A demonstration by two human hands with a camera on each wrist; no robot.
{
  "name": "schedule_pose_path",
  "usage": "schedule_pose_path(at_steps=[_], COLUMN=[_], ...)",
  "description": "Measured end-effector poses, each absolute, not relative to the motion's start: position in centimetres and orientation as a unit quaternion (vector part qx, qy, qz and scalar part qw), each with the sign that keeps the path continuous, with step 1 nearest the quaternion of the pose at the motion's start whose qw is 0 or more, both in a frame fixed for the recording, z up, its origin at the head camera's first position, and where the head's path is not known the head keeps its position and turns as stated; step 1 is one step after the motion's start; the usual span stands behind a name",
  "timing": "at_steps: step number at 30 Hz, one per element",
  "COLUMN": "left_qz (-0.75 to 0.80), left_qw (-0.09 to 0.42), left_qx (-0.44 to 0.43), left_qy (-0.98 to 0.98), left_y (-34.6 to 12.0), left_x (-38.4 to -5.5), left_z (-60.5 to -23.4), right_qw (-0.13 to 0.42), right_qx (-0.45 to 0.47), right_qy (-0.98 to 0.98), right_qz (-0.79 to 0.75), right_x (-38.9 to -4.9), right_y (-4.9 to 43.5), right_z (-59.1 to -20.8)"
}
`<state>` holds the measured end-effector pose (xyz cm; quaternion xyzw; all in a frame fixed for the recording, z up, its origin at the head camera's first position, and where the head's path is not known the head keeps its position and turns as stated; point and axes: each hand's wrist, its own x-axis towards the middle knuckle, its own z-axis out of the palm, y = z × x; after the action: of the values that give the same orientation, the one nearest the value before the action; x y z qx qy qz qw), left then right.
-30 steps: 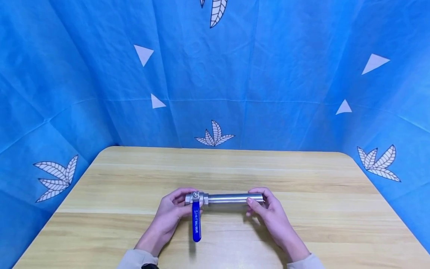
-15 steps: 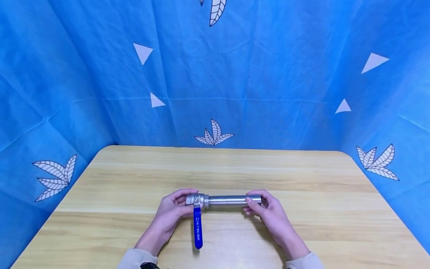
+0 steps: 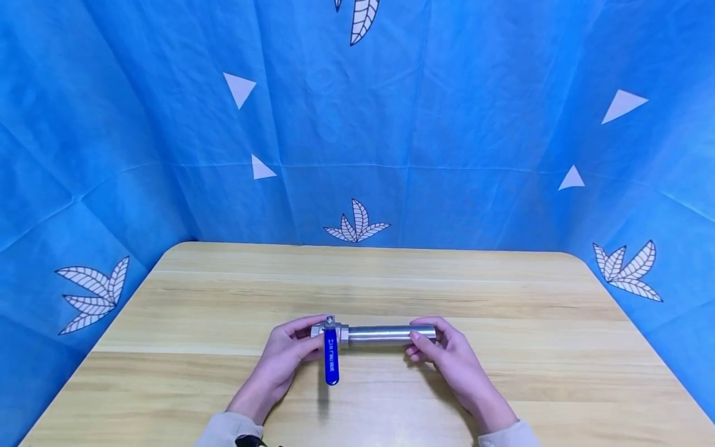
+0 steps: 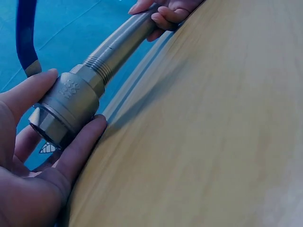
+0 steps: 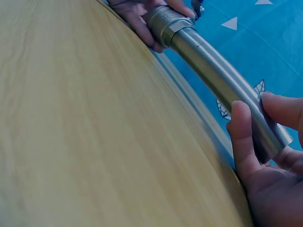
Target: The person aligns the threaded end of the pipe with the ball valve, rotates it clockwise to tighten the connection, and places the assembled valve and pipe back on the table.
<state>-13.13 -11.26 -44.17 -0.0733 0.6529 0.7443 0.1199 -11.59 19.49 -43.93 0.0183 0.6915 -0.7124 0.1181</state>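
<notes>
A metal ball valve [image 4: 71, 97] with a long blue lever handle [image 3: 331, 357] is joined to a shiny steel pipe [image 3: 385, 334]. My left hand [image 3: 282, 351] grips the valve body, thumb and fingers on opposite sides of it. At the pipe's far right end, my right hand [image 3: 455, 357] holds the tube between thumb and fingers. Several turns of thread [image 4: 98, 68] show on the pipe where it enters the valve's hex end. The pipe lies level, left to right, and the lever points toward the front of the table. In the left wrist view, the lever rises at the upper left.
The wood-grain table [image 3: 357, 279] spreads under both hands, with their shadows on it. Blue cloth [image 3: 357, 124] printed with white leaves and triangles hangs behind and along both sides. A dark band [image 3: 249, 441] circles the left wrist at the sleeve.
The valve has rolled about the pipe's axis: its lever first looked longer and lower, and now appears shorter, with its tip higher in view. Both hands stay in nearly the same place.
</notes>
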Motion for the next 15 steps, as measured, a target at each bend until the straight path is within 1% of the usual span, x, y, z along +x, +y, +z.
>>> schedule_pose_path(at_steps=[3, 11, 15], left_qz=[0.746, 0.722, 0.712], left_qw=[0.119, 0.137, 0.129], left_qx=[-0.069, -0.069, -0.067], left_qy=[0.652, 0.675, 0.687], left_y=[-11.25, -11.26, -11.32], left_x=[-13.18, -13.29, -13.07], left_z=[-44.16, -44.06, -44.10], right_qw=[0.119, 0.114, 0.114], right_qx=[0.015, 0.024, 0.032], right_qy=[0.695, 0.695, 0.695], right_qz=[-0.709, -0.709, -0.709], right_x=[-11.72, -11.92, -11.81], right_y=[19.54, 19.38, 19.19], right_z=[-44.02, -44.07, -44.17])
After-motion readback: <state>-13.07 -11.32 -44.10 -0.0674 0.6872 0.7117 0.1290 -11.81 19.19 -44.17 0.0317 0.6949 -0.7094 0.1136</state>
